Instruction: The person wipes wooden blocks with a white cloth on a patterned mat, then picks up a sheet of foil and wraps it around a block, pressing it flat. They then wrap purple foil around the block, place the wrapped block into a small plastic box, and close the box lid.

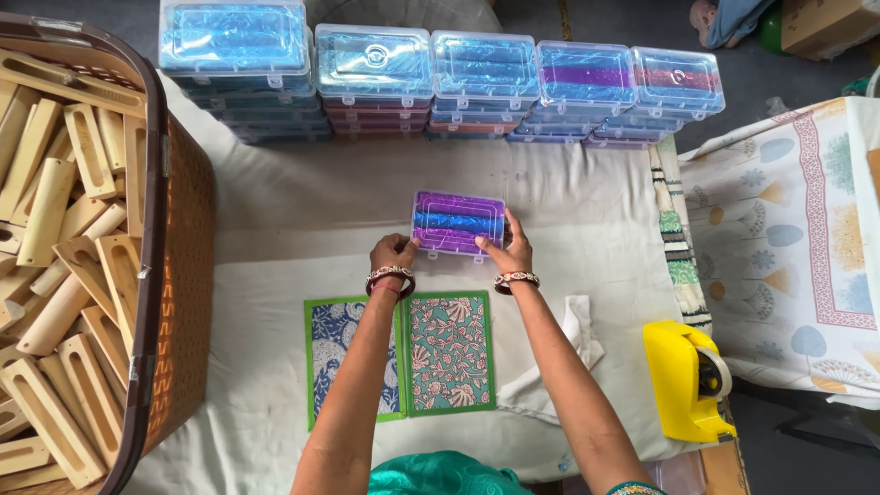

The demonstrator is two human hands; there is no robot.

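A clear plastic box [457, 221] with purple and blue shiny contents lies on the white cloth in the middle of the table. My left hand [392, 251] grips its near left corner. My right hand [509, 246] presses on its near right corner with the thumb on the lid. Both wrists wear beaded bangles. Just below the hands lie two green-edged printed cards side by side: a blue one [341, 357] under my left forearm and a teal floral one [449, 351].
Stacks of similar clear boxes [376, 66] line the far edge. A brown woven basket [179, 275] full of slotted wooden pieces stands at left. A yellow tape dispenser [683, 376] sits at right, a crumpled white cloth [568, 353] beside the cards.
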